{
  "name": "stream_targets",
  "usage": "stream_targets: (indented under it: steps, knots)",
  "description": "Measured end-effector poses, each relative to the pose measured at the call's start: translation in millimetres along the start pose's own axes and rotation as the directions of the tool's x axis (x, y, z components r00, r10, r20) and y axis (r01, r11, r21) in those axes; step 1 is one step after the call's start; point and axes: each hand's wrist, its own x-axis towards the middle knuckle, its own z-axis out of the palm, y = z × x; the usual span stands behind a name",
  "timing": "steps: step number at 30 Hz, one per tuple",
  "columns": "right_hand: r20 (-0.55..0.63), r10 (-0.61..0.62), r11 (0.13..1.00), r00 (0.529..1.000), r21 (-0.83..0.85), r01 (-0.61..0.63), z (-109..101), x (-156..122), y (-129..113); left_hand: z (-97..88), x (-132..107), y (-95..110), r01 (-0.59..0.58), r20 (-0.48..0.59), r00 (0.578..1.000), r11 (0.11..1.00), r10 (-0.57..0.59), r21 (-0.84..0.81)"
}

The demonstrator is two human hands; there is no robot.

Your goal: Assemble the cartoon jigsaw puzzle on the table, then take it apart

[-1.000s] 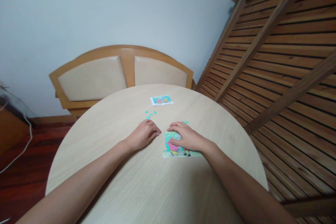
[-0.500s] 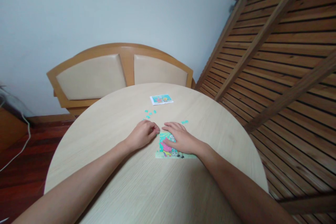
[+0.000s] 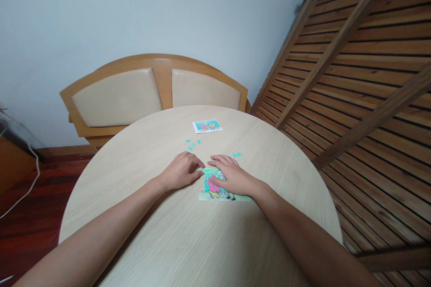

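Observation:
A partly joined cartoon jigsaw puzzle (image 3: 210, 190) lies flat on the round table, with a pink figure and a turquoise background. My right hand (image 3: 235, 178) rests palm down across it, fingers stretched out, hiding its upper right part. At the puzzle's upper left corner is my left hand (image 3: 182, 171), thumb and forefinger bent around a small turquoise puzzle piece (image 3: 202, 169) that is mostly hidden by the fingertips. Several loose turquoise puzzle pieces (image 3: 193, 145) lie just beyond my left hand. More turquoise pieces (image 3: 237, 155) sit close together beyond my right hand.
A small reference picture card (image 3: 207, 126) lies near the far side of the pale wooden table (image 3: 161, 242). Behind the table stands a padded wooden headboard (image 3: 161, 80) against the wall. A slatted wooden frame (image 3: 357, 98) leans at the right. A white cable (image 3: 36, 175) hangs at the left.
My left thumb and forefinger have parted a little at the puzzle's upper left corner. My right hand stays on the puzzle almost unmoved.

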Motion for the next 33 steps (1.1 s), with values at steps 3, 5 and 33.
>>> stream_targets:
  steps: [3, 5, 33]
  knots:
    - [0.001, -0.002, 1.0, 1.0, 0.0, 0.002, -1, 0, 0, 1.7, 0, -1, 0.011, 0.015, 1.0, 1.0, -0.011, 0.01]
    - [0.0, -0.007, 1.0, 1.0, 0.002, 0.007, -1, 0, -1, 2.7, 0, -1, 0.013, 0.017, 1.0, 1.0, -0.013, 0.011]
    - [-0.025, -0.034, 0.999, 0.999, 0.001, 0.034, 0, 1, 2, 10.1, 1, -34, -0.001, -0.088, 0.996, 0.999, 0.004, 0.038]
